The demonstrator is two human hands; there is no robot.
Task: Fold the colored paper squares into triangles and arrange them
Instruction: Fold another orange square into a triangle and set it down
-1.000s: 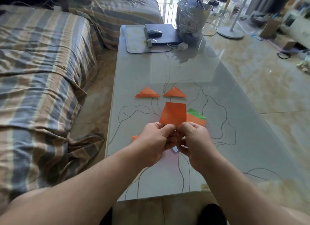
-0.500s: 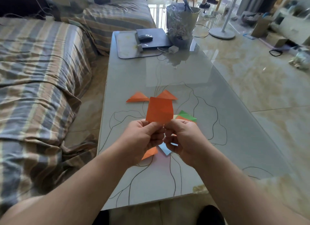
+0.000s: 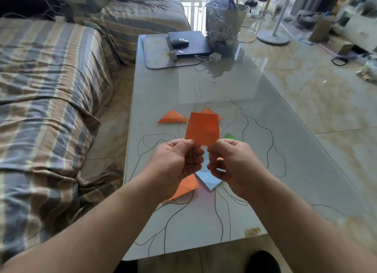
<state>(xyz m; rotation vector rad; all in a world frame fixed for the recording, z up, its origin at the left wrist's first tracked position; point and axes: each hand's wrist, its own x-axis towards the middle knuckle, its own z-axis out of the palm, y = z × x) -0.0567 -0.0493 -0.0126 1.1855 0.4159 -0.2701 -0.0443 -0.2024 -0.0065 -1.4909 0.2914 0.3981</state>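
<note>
An orange paper square (image 3: 202, 129) is held up above the glass table (image 3: 255, 117). My left hand (image 3: 177, 162) pinches its lower left corner and my right hand (image 3: 230, 162) pinches its lower right corner. Behind it lie two folded orange triangles, one at the left (image 3: 172, 117) and one partly hidden by the held sheet (image 3: 208, 111). Under my hands lie loose sheets: an orange one (image 3: 186, 187), a light blue one (image 3: 208, 180) and a green one (image 3: 231, 137) peeking out by my right hand.
At the table's far end are a mat (image 3: 161, 52), a black laptop (image 3: 193, 43) with a mouse (image 3: 180, 42), a white charger (image 3: 215, 56) and a wrapped bouquet (image 3: 223, 24). A striped sofa (image 3: 47, 85) runs along the left. Tiled floor lies to the right.
My hands have lifted the orange square higher and drawn slightly apart along its lower edge, uncovering the blue and orange sheets below. The view has tilted down slightly.
</note>
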